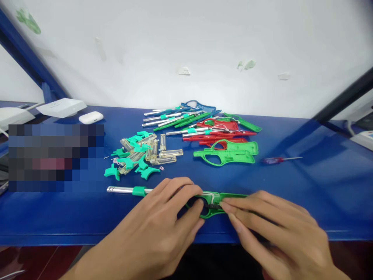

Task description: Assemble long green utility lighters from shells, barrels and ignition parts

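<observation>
- Your left hand [170, 216] grips the green handle [216, 213].
- Your right hand [279, 223], fingertips narrowly spaced, meets the black part [214, 207]; whether pinched, I cannot tell.
- Seemingly seating it; calls for keeping the white wire [212, 198] clear.

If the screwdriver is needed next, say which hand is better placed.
Probably the right hand: the screwdriver lies just beyond it, while the left hand is farther away, on the green casing.

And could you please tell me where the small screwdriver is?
In the head view, the screwdriver lies right of centre on the blue table, beside the green handle shells and beyond the right hand.
</observation>
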Tool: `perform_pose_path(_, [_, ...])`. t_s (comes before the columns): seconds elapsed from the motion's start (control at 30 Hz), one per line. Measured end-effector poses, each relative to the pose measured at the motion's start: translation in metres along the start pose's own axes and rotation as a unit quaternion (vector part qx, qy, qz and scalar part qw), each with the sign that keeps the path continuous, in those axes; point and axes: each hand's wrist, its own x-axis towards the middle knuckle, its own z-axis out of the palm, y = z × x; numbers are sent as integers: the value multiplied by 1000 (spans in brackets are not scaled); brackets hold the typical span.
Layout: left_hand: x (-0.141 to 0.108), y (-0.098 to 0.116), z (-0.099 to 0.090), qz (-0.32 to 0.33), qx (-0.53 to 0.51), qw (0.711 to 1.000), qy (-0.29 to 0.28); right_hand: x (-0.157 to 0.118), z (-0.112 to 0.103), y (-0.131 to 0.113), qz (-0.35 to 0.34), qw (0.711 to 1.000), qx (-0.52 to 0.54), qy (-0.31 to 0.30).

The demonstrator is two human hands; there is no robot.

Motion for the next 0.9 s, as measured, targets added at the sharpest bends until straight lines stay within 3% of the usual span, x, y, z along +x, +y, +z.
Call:
perform_pose_path(0.6, [0,0,-4,-3,-6,999,-43,-4,0,1,9,1000,-7,-13])
perform_pose_path(0.73, [-4,-4,-5,-14,17,999,35,-1,-1,1,2,1000,-8,-11])
perform_pose_path(0.83, [-9,-20,-14,-60,98,988,107,1,0,1,3,1000,-3,-3])
perform_pose_path(0.9, [-13,-35,-21,-98,139,980,101,1,0,1,10,1000,-3,-2])
